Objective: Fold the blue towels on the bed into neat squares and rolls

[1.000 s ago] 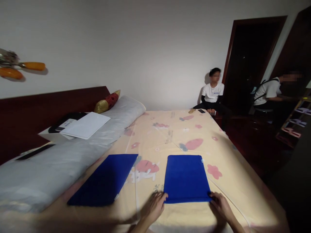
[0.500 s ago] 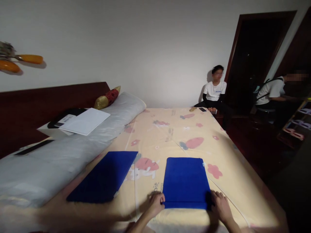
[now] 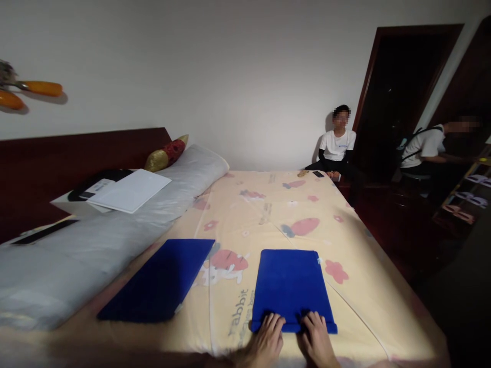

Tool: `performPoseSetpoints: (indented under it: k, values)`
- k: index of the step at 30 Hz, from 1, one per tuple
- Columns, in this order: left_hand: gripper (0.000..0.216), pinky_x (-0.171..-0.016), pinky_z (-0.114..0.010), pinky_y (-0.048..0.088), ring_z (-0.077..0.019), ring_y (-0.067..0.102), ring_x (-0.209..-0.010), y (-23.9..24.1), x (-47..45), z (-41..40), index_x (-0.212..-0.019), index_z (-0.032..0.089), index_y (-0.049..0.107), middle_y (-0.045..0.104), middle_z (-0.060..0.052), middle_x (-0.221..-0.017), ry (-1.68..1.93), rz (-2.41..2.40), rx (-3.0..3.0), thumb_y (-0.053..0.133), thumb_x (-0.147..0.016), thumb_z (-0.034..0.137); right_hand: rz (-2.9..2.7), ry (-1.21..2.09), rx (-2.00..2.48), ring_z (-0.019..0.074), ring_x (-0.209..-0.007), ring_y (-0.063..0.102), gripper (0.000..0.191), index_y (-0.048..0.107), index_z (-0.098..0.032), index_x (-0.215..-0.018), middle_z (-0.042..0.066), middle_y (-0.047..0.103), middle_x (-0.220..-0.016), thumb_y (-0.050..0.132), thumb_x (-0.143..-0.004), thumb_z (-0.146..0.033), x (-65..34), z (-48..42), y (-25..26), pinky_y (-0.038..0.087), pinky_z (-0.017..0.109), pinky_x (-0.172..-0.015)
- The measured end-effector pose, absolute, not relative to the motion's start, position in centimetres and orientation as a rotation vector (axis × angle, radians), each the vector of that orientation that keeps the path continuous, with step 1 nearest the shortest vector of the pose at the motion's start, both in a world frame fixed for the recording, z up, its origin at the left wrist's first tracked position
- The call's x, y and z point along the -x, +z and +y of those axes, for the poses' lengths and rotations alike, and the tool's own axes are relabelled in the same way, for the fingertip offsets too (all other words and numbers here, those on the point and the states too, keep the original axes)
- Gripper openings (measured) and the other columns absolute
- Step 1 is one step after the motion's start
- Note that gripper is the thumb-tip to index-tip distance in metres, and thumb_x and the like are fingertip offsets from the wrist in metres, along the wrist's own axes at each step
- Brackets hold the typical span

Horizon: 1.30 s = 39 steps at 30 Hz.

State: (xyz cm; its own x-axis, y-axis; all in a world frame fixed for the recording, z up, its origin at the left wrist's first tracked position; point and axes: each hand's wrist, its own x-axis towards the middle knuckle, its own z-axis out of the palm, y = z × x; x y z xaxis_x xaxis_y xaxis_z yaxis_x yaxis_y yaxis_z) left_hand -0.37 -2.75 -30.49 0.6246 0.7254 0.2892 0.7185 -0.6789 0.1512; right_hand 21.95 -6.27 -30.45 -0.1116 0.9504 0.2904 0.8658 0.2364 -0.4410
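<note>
A blue cloth (image 3: pixel 293 286) lies spread on the bed in front of me, with a small pale tag at its far right corner. Along its near edge runs a narrow folded or rolled strip. My left hand (image 3: pixel 270 335) is on the left part of this strip, fingers curled over it. Just to the right, my right hand (image 3: pixel 316 335) grips the same strip, its thumb on the near side. The strip's ends stick out past both hands. A second blue cloth (image 3: pixel 159 283) lies flat to the left, apart from my hands.
The bed (image 3: pixel 230 214) has a patterned sheet. A long grey pillow (image 3: pixel 126 245) lies along the headboard (image 3: pixel 76 148), bearing a white board (image 3: pixel 132 190) and a red-gold cushion (image 3: pixel 169 153). One person (image 3: pixel 337 145) sits at the far corner near a phone (image 3: pixel 318 174); another (image 3: pixel 425 151) sits farther right.
Both hands have moved inward from the cloth's near corners onto its near edge. The strip there now looks thicker and more rolled. The view has shifted slightly.
</note>
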Motion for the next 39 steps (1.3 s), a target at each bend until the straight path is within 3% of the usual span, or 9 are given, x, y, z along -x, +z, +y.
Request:
performPoseSetpoints:
  k: [5,10,13,17,21,24,31,34,39]
  values:
    - [0.035,-0.101,-0.036,0.044,-0.022,0.06,-0.111,-30.3,3.0,-1.8,-0.128,0.028,0.051,0.065,-0.003,-0.121,0.482,1.259,-2.92,0.042,-0.095,0.026,-1.991,0.141,1.646,0.0232,-0.096,0.057,0.025,0.063,-0.032,-0.111,0.003,0.065,-0.104,0.049,-0.09,-0.032,-24.3,-6.8,-30.5,0.041,0.038,-0.084]
    - [0.032,-0.103,-0.043,0.038,-0.0234,0.058,-0.108,-29.0,4.9,-1.2,-0.12,0.026,0.057,0.065,-0.004,-0.11,0.348,1.46,-2.839,0.04,-0.094,0.019,-1.85,0.025,1.8,0.025,-0.095,0.057,0.023,0.063,-0.032,-0.108,0.004,0.065,-0.101,0.05,-0.091,-0.036,-27.6,-7.5,-31.3,0.037,0.042,-0.087]
    - [0.034,-0.102,-0.045,0.037,-0.025,0.056,-0.109,-29.1,4.2,-1.1,-0.119,0.024,0.059,0.064,-0.006,-0.112,0.313,1.562,-2.77,0.042,-0.091,0.015,-1.793,-0.063,1.854,0.0272,-0.098,0.056,0.024,0.062,-0.03,-0.108,0.005,0.065,-0.106,0.051,-0.086,-0.028,-27.2,-7.6,-32.0,0.034,0.045,-0.09]
    - [0.039,-0.104,-0.042,0.038,-0.0237,0.056,-0.111,-31.0,0.6,-1.6,-0.12,0.027,0.06,0.064,-0.004,-0.116,0.355,1.49,-2.786,0.043,-0.088,0.011,-1.874,-0.013,1.711,0.0253,-0.098,0.056,0.037,0.059,-0.029,-0.111,0.005,0.064,-0.108,0.049,-0.079,-0.013,-22.6,-6.7,-32.0,0.036,0.041,-0.088]
    - [0.037,-0.104,-0.042,0.039,-0.0241,0.056,-0.114,-33.2,-2.5,-2.2,-0.121,0.027,0.057,0.064,-0.004,-0.12,0.511,1.408,-2.867,0.045,-0.088,0.017,-1.943,0.124,1.578,0.0228,-0.09,0.056,0.027,0.06,-0.029,-0.102,0.003,0.064,-0.098,0.049,-0.081,-0.016,-18.2,-5.6,-31.4,0.039,0.036,-0.082]
    - [0.035,-0.101,-0.04,0.042,-0.0242,0.054,-0.117,-33.2,-1.7,-2.0,-0.124,0.025,0.055,0.062,-0.005,-0.124,0.562,1.443,-2.9,0.044,-0.09,0.02,-1.942,0.106,1.602,0.0224,-0.094,0.057,0.031,0.06,-0.03,-0.108,0.002,0.065,-0.103,0.046,-0.084,-0.016,-19.3,-5.6,-31.4,0.039,0.036,-0.085]
    - [0.028,-0.101,-0.047,0.037,-0.024,0.056,-0.102,-28.9,3.8,-0.8,-0.104,0.024,0.064,0.065,-0.005,-0.102,0.435,1.735,-2.722,0.038,-0.095,0.02,-1.813,-0.037,1.866,0.028,-0.105,0.056,0.041,0.059,-0.029,-0.119,0.006,0.065,-0.116,0.049,-0.08,-0.021,-26.6,-7.1,-32.9,0.036,0.045,-0.093]
    - [0.032,-0.102,-0.045,0.04,-0.0242,0.057,-0.108,-29.3,1.8,-1.3,-0.112,0.025,0.063,0.066,-0.005,-0.112,0.459,1.686,-2.713,0.042,-0.09,0.014,-1.863,-0.023,1.825,0.027,-0.109,0.058,0.045,0.058,-0.03,-0.122,0.004,0.066,-0.12,0.045,-0.081,-0.017,-24.3,-6.8,-33.1,0.037,0.046,-0.095]
    - [0.05,-0.101,-0.032,0.048,-0.0191,0.056,-0.121,-32.1,-2.5,-2.4,-0.134,0.026,0.05,0.061,-0.003,-0.133,0.555,1.334,-2.805,0.041,-0.088,0.01,-2.076,0.109,1.55,0.0203,-0.118,0.057,0.044,0.053,-0.029,-0.131,0.002,0.061,-0.131,0.043,-0.09,-0.02,-19.9,-5.7,-32.5,0.037,0.038,-0.102]
